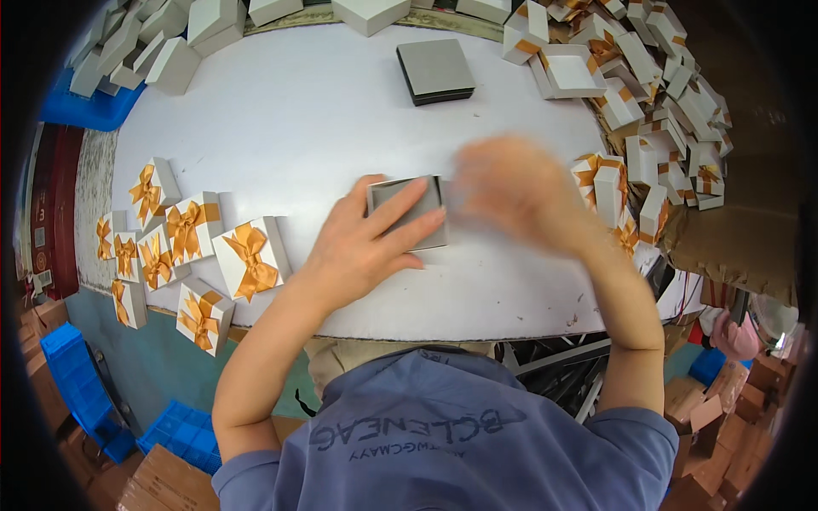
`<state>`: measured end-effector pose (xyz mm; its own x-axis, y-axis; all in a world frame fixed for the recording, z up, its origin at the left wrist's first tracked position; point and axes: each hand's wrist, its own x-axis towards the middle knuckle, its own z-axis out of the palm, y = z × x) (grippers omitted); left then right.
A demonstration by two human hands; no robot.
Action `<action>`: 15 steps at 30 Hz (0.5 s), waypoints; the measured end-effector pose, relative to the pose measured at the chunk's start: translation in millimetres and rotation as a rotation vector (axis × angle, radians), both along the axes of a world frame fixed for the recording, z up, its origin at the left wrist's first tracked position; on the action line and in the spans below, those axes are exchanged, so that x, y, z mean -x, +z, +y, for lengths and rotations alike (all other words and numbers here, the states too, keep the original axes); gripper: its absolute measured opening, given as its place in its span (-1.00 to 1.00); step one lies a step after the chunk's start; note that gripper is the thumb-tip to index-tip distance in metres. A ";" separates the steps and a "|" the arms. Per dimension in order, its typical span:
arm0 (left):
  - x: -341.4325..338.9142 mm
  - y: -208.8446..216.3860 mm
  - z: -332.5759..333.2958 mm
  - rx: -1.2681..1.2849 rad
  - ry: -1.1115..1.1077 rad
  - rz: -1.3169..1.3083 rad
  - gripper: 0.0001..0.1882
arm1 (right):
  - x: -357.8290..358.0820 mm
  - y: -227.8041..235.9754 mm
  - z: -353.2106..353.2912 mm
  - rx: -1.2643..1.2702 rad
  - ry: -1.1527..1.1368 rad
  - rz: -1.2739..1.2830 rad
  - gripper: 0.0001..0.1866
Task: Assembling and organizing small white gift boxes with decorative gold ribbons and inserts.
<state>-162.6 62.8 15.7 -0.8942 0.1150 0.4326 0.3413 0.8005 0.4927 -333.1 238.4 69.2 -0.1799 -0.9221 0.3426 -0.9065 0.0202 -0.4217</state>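
A small white box base (434, 238) with a grey pad inside sits in front of me at the middle of the table. My left hand (366, 230) grips it, two fingers pressing onto the grey pad and the thumb along the near side. Just right of the box, my right hand (515, 192) is raised and smeared by motion, so its fingers cannot be made out. Farther off lies a stack of grey square pads (435, 68) with black edges.
White gift boxes with gold ribbon bows (254, 258) stand in a group at the left. Ribboned box parts (573, 71) are heaped along the right side. Plain white boxes (175, 66) line the far left edge, by a blue bin (89, 104). Blue crates (183, 434) stand below.
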 end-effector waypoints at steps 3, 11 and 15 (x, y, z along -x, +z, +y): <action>-14.2 20.8 -3.8 0.210 0.006 -0.097 -0.41 | 92.1 0.8 36.4 -0.086 -0.390 0.548 -0.80; -12.9 9.6 2.5 0.002 0.015 -0.201 -0.39 | 8.2 16.7 12.3 0.248 -0.443 -0.922 -0.82; 7.7 -10.1 10.5 -0.489 -0.021 0.071 -0.15 | -11.8 -19.9 -17.2 -0.204 -0.312 -1.092 -0.74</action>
